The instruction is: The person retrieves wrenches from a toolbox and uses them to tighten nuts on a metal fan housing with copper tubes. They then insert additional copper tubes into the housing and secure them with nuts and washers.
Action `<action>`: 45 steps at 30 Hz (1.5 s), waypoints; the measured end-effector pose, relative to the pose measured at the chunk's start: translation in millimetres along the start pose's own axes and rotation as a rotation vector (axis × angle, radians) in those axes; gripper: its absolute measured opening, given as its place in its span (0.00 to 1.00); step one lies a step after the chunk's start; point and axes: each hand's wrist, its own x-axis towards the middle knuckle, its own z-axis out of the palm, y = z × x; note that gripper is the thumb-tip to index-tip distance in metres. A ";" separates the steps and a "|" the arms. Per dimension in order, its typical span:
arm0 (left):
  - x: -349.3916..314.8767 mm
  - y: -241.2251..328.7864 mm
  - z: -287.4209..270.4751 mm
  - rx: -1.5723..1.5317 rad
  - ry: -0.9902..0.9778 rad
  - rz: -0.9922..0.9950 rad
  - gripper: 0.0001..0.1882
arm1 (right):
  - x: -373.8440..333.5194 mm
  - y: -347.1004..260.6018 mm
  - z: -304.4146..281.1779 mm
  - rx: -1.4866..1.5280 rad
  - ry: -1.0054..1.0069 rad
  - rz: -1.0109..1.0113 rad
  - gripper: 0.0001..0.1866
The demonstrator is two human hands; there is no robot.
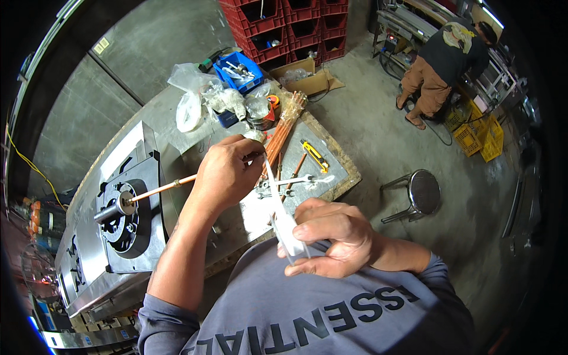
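My right hand (337, 239) grips a roll of white tape (286, 228) with a clear plastic rim, close to my shirt. From the roll a thin white strip (271, 174) runs up to my left hand (234, 168), whose closed fingertips pinch its end. Behind my left wrist passes a copper tube (160, 190) with a brass fitting; its left end meets a round metal burner part (125, 202) on a black stove-like unit (135, 245). Just beyond the strip, several open-end wrenches (296, 180) lie on the metal-topped table (204, 139).
A yellow utility knife (315, 156) and a bundle of copper tubes (284, 130) lie on the table. Farther back are a blue bin (238, 71), plastic bags (188, 94) and red crates (290, 29). A stool (425, 192) stands right; a person (444, 59) bends over behind.
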 end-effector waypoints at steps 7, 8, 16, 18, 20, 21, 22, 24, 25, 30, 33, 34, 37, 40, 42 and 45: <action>-3.4 -4.3 3.1 -0.014 0.033 0.022 0.09 | -2.4 -7.6 3.3 0.152 0.048 0.080 0.37; -4.1 -4.9 4.4 0.014 0.038 0.023 0.08 | -4.2 -9.6 4.7 0.175 0.083 0.091 0.37; -26.0 10.2 1.3 0.070 0.431 0.391 0.07 | -0.9 -9.6 -0.3 -0.208 0.037 -0.057 0.34; -48.0 18.6 -10.4 -0.397 0.155 0.247 0.10 | 0.9 -5.7 0.8 -0.343 0.049 -0.102 0.34; -70.3 28.6 -21.3 -0.905 -0.247 -0.171 0.15 | 0.8 -1.7 3.5 -0.452 0.058 -0.177 0.26; -78.4 34.5 -22.8 -1.082 -0.356 -0.242 0.18 | 0.1 0.0 4.8 -0.515 0.008 -0.210 0.24; -82.9 38.3 -24.8 -1.194 -0.473 -0.326 0.22 | -1.0 1.1 5.1 -0.565 -0.005 -0.250 0.21; -91.9 47.0 -28.7 -1.184 -0.481 -0.413 0.22 | -3.3 2.4 5.3 -0.646 -0.047 -0.280 0.19; -94.6 50.6 -28.7 -1.193 -0.414 -0.393 0.24 | -4.7 3.3 5.8 -0.648 -0.060 -0.289 0.20; -95.2 42.3 -16.8 -0.428 -0.132 0.054 0.35 | -13.3 1.0 6.4 -0.154 -0.069 0.143 0.32; -96.2 23.3 8.8 -0.089 0.128 0.344 0.37 | -21.7 10.7 21.0 0.304 0.268 0.500 0.39; -95.7 14.1 17.0 -0.097 0.140 0.375 0.38 | -24.9 14.2 21.9 0.417 0.296 0.663 0.38; -95.4 -6.6 39.5 -0.300 0.170 0.390 0.39 | -35.3 32.2 25.0 0.322 0.254 0.597 0.36; -97.4 -14.2 54.1 -1.132 -0.055 0.008 0.40 | -45.8 47.9 24.1 0.218 0.236 0.531 0.35; -98.6 -16.9 59.2 -1.316 -0.178 -0.240 0.39 | -50.5 56.8 21.2 0.051 0.174 0.449 0.35; -95.6 -24.6 67.6 -1.148 -0.202 -0.227 0.33 | -55.1 66.1 16.6 0.056 0.186 0.508 0.35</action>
